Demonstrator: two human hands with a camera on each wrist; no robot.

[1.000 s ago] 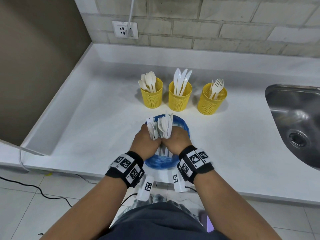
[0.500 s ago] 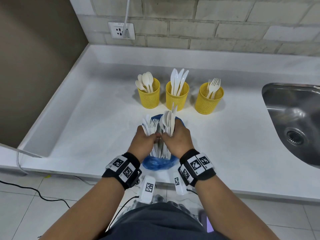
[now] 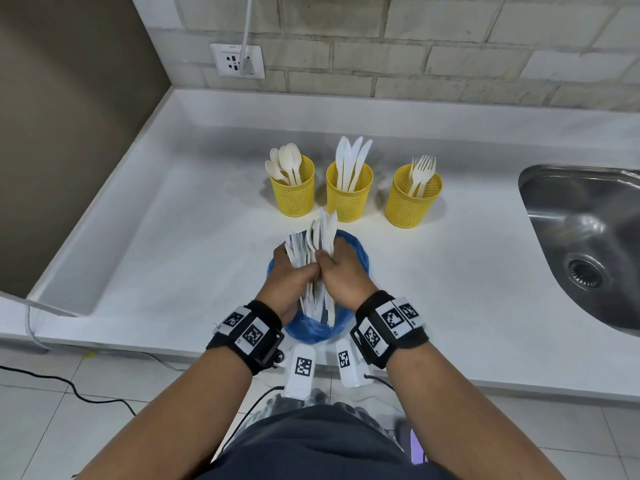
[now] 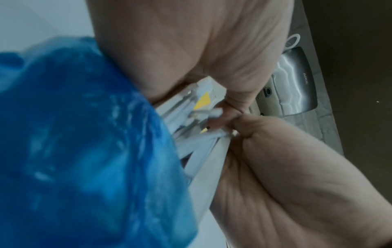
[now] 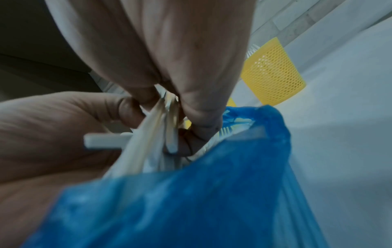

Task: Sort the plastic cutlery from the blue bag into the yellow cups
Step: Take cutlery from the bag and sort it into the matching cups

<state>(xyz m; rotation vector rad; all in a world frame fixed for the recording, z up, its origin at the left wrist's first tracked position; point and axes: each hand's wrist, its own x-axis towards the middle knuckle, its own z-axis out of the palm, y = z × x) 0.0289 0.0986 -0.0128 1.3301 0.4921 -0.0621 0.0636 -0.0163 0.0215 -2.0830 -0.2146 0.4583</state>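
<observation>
A bundle of white plastic cutlery [image 3: 313, 251] stands upright above the blue bag [image 3: 313, 329] at the counter's front edge. My left hand [image 3: 289, 277] grips the left part of the bundle and my right hand [image 3: 341, 271] grips the right part, thumbs nearly touching. Handle ends [image 5: 152, 151] reach down into the blue bag [image 5: 212, 193]. Behind stand three yellow mesh cups: the left cup [image 3: 294, 188] with spoons, the middle cup [image 3: 349, 192] with knives, the right cup [image 3: 412, 197] with forks. In the left wrist view the blue bag [image 4: 84, 151] lies against the cutlery handles [image 4: 191, 125].
A steel sink [image 3: 588, 237] is sunk into the white counter [image 3: 173, 237] on the right. A brick wall with a socket [image 3: 237, 60] and plugged cable runs behind. A brown wall closes the left side. Cables trail on the tiled floor [image 3: 52, 410].
Both hands have lifted the cutlery bundle higher out of the blue bag, so more of the handles shows above its rim. The bag has slumped lower on the counter.
</observation>
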